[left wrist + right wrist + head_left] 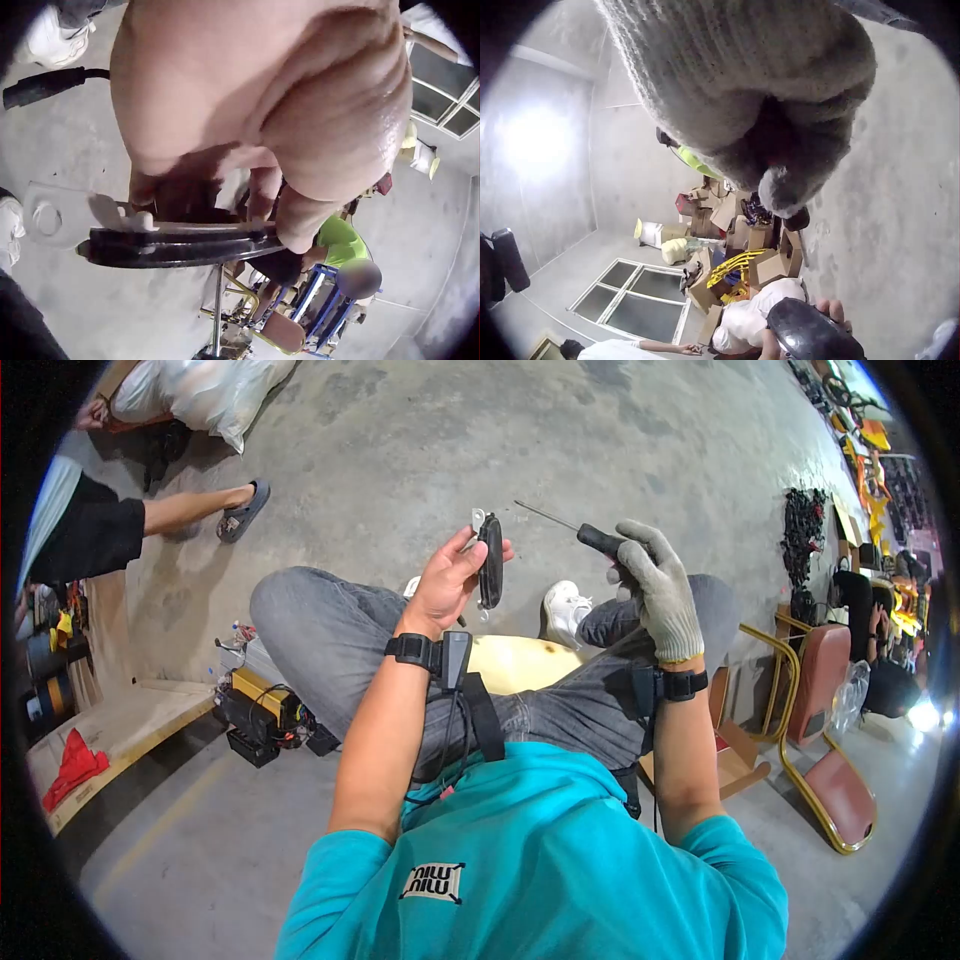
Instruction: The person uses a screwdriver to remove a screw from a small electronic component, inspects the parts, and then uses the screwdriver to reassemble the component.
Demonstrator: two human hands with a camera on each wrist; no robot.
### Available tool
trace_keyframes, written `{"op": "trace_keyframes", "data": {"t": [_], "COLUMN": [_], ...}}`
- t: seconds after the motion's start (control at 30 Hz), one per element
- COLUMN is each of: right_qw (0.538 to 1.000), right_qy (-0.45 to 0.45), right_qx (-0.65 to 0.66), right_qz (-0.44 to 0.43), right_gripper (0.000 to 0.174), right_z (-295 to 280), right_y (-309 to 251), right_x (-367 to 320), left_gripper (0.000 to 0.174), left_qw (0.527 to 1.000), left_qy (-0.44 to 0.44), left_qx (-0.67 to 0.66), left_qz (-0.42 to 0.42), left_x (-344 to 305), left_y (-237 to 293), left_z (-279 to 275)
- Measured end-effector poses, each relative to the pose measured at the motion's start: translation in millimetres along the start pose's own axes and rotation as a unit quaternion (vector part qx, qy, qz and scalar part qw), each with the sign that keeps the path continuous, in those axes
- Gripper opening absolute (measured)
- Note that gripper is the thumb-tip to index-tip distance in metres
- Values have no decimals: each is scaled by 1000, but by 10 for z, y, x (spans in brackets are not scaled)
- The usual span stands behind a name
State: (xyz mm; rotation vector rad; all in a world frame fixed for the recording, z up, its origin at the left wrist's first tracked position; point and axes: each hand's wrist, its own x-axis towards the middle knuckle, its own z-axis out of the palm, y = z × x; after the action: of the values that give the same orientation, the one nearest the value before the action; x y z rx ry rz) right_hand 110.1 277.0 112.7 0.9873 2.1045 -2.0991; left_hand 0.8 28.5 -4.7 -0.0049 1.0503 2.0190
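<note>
My bare left hand (446, 586) pinches a long, slightly curved black part (490, 565) between thumb and fingers, above the lap. In the left wrist view the black part (172, 246) looks glossy and is fixed along a pale strip, which ends in a pale tab with a round hole (48, 220). My gloved right hand (660, 595) grips a screwdriver (600, 540) by its black handle. The shaft points up and left towards the black part, with a gap between them. From the right wrist, the glove (780, 97) hides most of the screwdriver.
A yellowish board (520, 663) lies between the crossed legs. At left are a black and yellow device (262, 698) with wires and a low wooden bench (130, 725). Chairs with gold frames (800, 700) stand at right. Another person's leg (195, 512) shows at upper left.
</note>
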Motion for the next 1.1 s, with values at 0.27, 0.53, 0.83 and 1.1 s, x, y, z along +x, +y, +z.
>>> {"op": "trace_keyframes", "data": {"t": [0.27,0.53,0.83,1.1], "right_qw": [995,990,987,988], "right_qy": [-39,-7,-13,-11], "right_qx": [89,140,157,152], "right_qz": [-25,1,9,19], "right_gripper": [32,32,33,32], "right_z": [-47,-47,-53,-43], "right_y": [151,229,269,260], "right_x": [170,230,283,284], "left_gripper": [47,53,52,55], "left_qw": [998,997,998,996], "left_qy": [23,30,24,31], "left_qx": [55,68,40,74], "left_qz": [23,26,33,31], "left_x": [8,23,30,23], "left_y": [-47,-25,-14,-7], "left_z": [-31,-5,0,16]}}
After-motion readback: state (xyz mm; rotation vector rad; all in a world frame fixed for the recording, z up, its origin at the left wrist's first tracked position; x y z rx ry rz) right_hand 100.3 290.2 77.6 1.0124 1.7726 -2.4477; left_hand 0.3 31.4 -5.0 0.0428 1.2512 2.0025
